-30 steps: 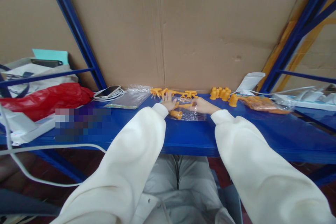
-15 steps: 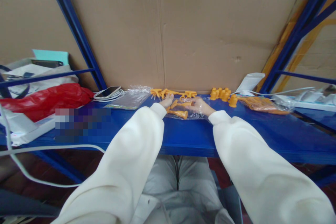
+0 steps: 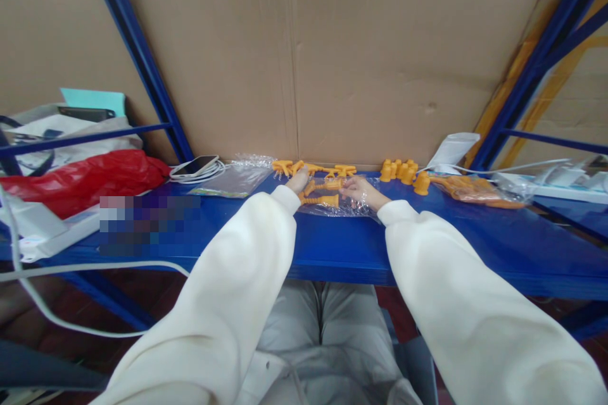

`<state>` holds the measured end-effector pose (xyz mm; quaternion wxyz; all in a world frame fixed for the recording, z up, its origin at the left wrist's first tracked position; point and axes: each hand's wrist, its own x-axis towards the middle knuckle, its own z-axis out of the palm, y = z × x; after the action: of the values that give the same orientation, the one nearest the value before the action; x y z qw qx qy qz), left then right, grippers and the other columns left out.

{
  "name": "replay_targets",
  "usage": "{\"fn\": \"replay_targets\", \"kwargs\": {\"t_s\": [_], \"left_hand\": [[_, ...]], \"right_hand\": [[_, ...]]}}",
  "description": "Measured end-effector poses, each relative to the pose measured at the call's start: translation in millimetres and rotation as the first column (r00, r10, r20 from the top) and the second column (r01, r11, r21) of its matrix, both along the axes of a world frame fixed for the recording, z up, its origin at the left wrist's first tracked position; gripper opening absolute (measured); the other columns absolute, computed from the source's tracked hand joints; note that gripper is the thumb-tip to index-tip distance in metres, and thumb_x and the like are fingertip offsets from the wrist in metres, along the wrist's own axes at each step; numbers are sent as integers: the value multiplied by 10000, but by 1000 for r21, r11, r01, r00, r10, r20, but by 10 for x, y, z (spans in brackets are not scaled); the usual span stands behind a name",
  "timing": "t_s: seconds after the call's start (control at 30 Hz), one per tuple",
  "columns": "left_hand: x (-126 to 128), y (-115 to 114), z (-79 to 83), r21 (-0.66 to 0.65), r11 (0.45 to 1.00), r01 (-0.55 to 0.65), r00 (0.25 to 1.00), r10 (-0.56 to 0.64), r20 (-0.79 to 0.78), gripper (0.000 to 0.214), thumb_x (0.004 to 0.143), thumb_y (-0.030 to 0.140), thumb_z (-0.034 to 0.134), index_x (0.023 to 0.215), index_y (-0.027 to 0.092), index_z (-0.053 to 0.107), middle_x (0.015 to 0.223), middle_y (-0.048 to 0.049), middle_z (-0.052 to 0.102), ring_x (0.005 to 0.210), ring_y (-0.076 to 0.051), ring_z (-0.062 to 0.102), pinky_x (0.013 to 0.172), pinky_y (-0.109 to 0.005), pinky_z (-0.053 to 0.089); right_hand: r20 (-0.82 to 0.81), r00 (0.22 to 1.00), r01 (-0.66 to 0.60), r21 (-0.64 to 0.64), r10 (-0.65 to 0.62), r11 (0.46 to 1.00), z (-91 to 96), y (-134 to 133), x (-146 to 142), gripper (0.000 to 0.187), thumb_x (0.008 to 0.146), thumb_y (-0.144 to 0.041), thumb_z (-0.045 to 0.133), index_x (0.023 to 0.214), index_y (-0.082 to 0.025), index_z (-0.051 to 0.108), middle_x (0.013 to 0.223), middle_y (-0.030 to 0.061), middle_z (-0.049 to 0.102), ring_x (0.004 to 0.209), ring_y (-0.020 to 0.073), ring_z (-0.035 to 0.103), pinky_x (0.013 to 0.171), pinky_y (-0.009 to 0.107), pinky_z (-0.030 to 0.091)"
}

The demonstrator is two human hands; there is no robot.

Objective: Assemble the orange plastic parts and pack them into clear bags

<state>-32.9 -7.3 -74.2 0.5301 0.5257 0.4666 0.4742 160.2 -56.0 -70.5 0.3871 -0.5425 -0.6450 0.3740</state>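
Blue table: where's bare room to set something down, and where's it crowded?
Bare: the front strip between the white sleeves, before the clear bag; the patch between right sleeve and orange packet. Crowded: around left hand, right hand and orange pieces.

I can read no text, label, brand, number or sign from where I sit. At the left of the surface (image 3: 342, 247), one patch (image 3: 147, 224) is blocked out in coarse squares and is illegible to me.
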Motion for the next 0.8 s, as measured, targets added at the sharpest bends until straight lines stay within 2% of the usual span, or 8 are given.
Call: {"fn": "replay_targets", "kwargs": {"t_s": [0.13, 0.23, 0.47, 0.6, 0.73, 0.8], "left_hand": [[31, -96, 127, -55, 979, -196, 977, 190, -98, 474, 1036, 466, 274, 1253, 163, 569, 912, -106, 743, 1018, -246, 703, 814, -333, 575], [1, -95, 169, -28, 968, -249, 954, 240, -180, 448, 1041, 429, 257, 1204, 160, 575, 1049, -124, 734, 1113, -221, 671, 831, -293, 554], [-75, 47, 123, -14, 966, -258, 929, 245, -278, 438, 1015, 477, 321, 1181, 186, 603, 1096, -130, 724, 1110, -227, 672, 901, -331, 536], [-62, 51, 108, -13, 975, -224, 938, 212, -274, 492, 995, 523, 352, 1261, 179, 582, 1174, -153, 705, 1132, -243, 664, 932, -354, 532], [-34, 8, 115, -39, 981, -192, 951, 176, -253, 521, 1014, 456, 260, 1340, 167, 546, 1277, -186, 671, 1201, -254, 640, 973, -391, 512], [-28, 1, 109, -46, 986, -160, 957, 143, -251, 517, 1010, 464, 266, 1325, 180, 562, 1285, -191, 670, 1214, -262, 635, 980, -404, 507]], "right_hand": [[59, 998, -12, 34, 10, 999, -64, 107, 11, 241, 822, -203, 763, 772, -181, 528, 533, -71, 569, 329, 65, 443, 347, 186, 338], [91, 995, -55, 40, 51, 998, -84, 155, 23, 262, 812, -236, 765, 699, -177, 536, 505, -59, 571, 335, 66, 433, 351, 188, 320], [150, 985, -95, 35, 88, 995, -46, 127, 28, 310, 821, -322, 743, 610, -163, 579, 542, -15, 661, 344, 68, 463, 339, 195, 330], [153, 987, -61, 42, 54, 997, -12, 67, 15, 325, 782, -363, 783, 601, -154, 614, 555, -11, 676, 333, 56, 441, 341, 196, 314], [139, 990, -1, 47, -6, 999, 36, -7, -21, 306, 786, -275, 760, 570, -172, 569, 483, -29, 629, 339, 68, 450, 362, 197, 360], [109, 993, 31, 54, -37, 998, 57, -40, -40, 294, 795, -201, 726, 566, -183, 544, 441, -40, 592, 352, 80, 482, 379, 192, 394]]}}
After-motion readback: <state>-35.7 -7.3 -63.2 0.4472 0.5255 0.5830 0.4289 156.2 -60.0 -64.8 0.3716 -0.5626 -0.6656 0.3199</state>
